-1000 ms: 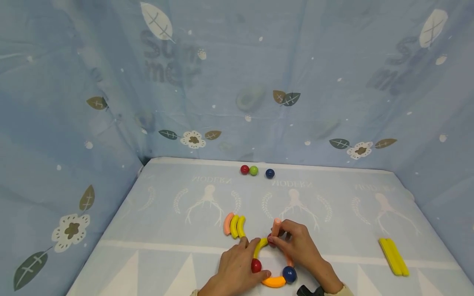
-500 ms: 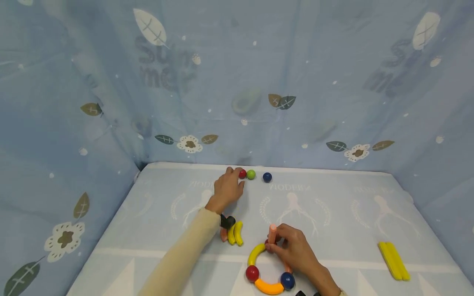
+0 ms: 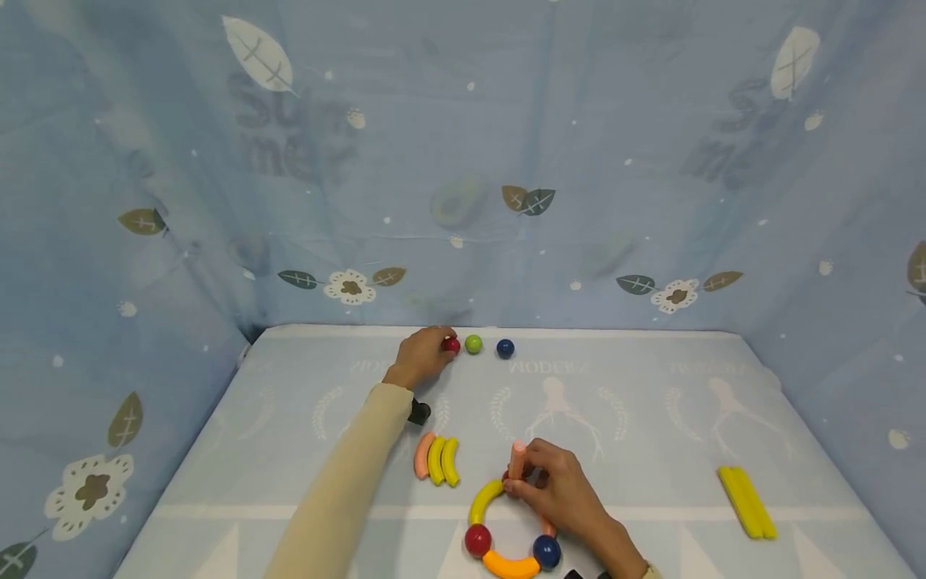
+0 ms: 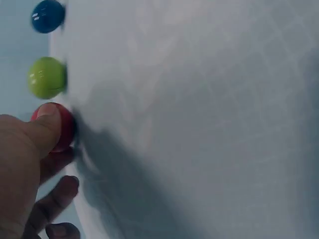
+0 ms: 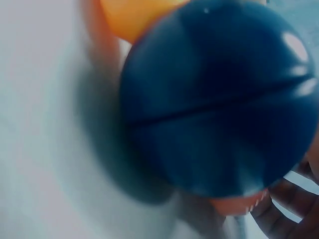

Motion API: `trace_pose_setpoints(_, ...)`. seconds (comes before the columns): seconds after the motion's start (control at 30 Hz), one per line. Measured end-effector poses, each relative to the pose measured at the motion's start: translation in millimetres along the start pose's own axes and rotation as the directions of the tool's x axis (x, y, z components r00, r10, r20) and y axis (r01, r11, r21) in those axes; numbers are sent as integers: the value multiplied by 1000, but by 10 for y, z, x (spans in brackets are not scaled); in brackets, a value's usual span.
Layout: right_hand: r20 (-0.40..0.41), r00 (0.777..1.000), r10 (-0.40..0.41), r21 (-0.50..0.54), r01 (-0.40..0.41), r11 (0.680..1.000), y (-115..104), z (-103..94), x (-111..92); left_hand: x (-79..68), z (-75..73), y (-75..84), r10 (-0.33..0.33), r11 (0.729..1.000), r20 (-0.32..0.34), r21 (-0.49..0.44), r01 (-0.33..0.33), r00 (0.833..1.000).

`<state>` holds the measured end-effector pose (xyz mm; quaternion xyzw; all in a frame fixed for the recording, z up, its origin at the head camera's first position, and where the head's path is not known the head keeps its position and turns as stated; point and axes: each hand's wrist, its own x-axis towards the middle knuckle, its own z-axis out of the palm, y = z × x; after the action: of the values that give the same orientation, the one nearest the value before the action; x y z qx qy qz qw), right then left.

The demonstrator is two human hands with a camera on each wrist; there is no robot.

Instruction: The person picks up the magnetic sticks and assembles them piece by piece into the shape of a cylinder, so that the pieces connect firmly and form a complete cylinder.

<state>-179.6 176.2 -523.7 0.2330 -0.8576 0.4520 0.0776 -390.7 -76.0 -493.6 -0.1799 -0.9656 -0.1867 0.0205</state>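
At the table's far edge my left hand pinches a red ball between thumb and fingers, as the left wrist view shows. A green ball sits just right of it. My right hand holds a salmon-coloured rod upright over another red ball, mostly hidden by the fingers. That ball belongs to a ring on the table, with a yellow curved bar, a red ball, an orange curved bar, a blue ball and a salmon bar partly behind the hand.
A dark blue ball rests right of the green one. Left of the ring lie a salmon curved bar and two yellow curved bars. Two straight yellow bars lie at the right. A blue cloth wall rises behind the table.
My left hand has left the ring, reached to the far edge and taken hold of the red ball there. My right hand keeps holding the salmon rod at the ring.
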Motion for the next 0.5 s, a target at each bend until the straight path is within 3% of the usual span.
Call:
trace_pose_setpoints(0.1,-6,1000,-17,6,17,1000,3,-3,0,-121,-73,-54,-47,990,-20,-138,44,999)
trace_pose_setpoints(0.2,-11,1000,-24,10,24,1000,16,-4,-5,-291,-162,-55,-38,956,-58,-294,19,998)
trace_pose_setpoints(0.37,-13,1000,-15,-4,15,1000,1,2,-13,-680,-357,120,119,859,-105,-489,-155,987)
trace_pose_setpoints(0.43,-10,1000,-6,-6,6,1000,-12,-2,-10,-824,-438,235,198,826,-116,-516,-229,973)
trace_pose_setpoints(0.5,-6,1000,4,-7,-4,1000,-22,-3,-2,-940,-504,357,275,816,-129,-493,-302,953)
